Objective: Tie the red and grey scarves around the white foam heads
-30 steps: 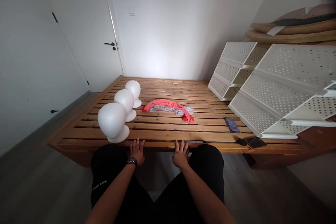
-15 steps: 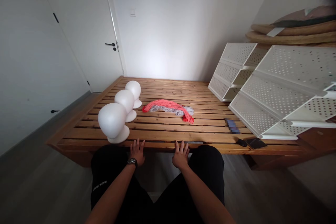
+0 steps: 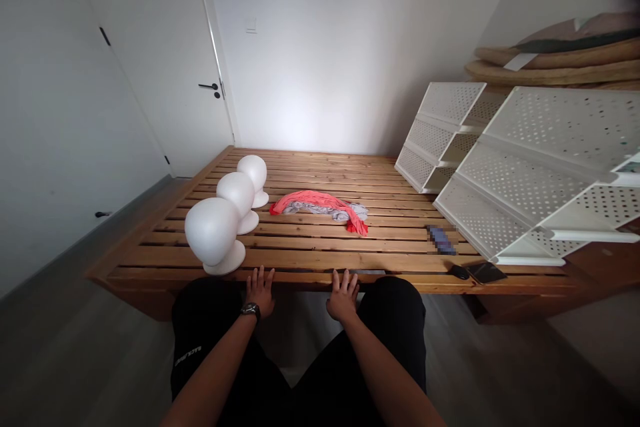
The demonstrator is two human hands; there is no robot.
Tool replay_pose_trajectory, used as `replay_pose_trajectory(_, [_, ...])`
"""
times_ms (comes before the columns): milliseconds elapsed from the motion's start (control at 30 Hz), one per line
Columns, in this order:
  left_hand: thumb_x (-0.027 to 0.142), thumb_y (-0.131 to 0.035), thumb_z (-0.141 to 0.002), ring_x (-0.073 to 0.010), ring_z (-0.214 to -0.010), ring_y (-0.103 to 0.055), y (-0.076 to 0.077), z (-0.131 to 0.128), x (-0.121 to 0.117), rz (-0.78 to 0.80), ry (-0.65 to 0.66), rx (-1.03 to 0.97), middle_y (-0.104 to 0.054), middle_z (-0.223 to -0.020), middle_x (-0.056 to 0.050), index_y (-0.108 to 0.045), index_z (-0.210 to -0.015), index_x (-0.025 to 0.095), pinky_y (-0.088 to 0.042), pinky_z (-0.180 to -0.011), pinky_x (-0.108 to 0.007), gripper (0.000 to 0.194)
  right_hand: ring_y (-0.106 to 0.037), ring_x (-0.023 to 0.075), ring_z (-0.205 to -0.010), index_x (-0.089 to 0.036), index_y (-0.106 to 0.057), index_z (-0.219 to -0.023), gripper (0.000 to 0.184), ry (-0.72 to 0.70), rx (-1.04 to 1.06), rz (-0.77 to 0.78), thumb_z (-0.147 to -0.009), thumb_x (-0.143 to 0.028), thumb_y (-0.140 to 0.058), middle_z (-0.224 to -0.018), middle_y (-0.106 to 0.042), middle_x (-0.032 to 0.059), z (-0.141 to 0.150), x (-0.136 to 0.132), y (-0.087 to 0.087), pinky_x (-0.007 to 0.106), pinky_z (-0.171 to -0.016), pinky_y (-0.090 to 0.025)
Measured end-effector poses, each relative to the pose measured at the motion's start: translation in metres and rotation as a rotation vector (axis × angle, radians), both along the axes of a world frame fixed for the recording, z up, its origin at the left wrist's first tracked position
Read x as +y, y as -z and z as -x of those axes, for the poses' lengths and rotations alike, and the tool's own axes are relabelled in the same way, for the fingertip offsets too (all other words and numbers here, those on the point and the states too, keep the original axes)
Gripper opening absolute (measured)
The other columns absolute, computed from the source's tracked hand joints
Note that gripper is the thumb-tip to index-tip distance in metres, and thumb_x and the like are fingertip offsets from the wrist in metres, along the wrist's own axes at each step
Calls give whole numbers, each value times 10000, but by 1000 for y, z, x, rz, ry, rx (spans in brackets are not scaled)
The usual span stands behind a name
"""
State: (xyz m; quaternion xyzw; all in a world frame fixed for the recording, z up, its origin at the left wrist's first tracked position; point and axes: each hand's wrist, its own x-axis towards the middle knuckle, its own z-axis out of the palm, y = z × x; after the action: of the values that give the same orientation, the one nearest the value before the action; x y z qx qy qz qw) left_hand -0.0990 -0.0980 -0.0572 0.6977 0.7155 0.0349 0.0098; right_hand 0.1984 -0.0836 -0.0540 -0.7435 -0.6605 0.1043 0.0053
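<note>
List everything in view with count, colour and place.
Slatted platform: one, brown, centre
Head-shaped stands: three, white, platform's left
Red cloth: one, coral, mid-platform
Pale cloth: one, grey, partly under red cloth
Perforated racks: two, white, platform's right
Cushions: several, tan and pinkish, behind racks
Pixelated item: one, bluish, beside nearer rack
Rounded object: one, black, near edge, right
Flat object: one, dark, beside rounded object
Door: one, white, back left
Back wall: one, white, behind platform
Switch plate: one, white, back wall
Floor: one, grey, around platform
Watch: one, dark, left wrist
Trousers: one pair, black, foreground
Left hand: one, bare, on platform edge
Right hand: one, bare, on platform edge
</note>
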Motion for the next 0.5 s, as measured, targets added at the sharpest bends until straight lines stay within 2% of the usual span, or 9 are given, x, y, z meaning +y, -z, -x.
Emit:
replay_pose_trajectory(200, [260,-732,-704,-384,-1568,-31,3,1,1,0,-3,-1,-82,-1699,-166,-250,-1611,227,-11,-1244,-545,1027,153,475,-1510,-259,-69,-1626,1059,-4,-26,25,-766,-360,-678,-1695,73,149,0,0,0,606,-1175,37])
replay_pose_trajectory(500, [245,-721,-700,-377,-1570,-41,6,2,1,-16,-3,-10,-92,-1698,-165,-257,-1608,240,-6,-1246,-533,1020,150,471,-1513,-258,-85,-1626,1045,-2,-25,14,-764,-341,-670,-1696,57,147,1,-1,-3,580,-1184,24])
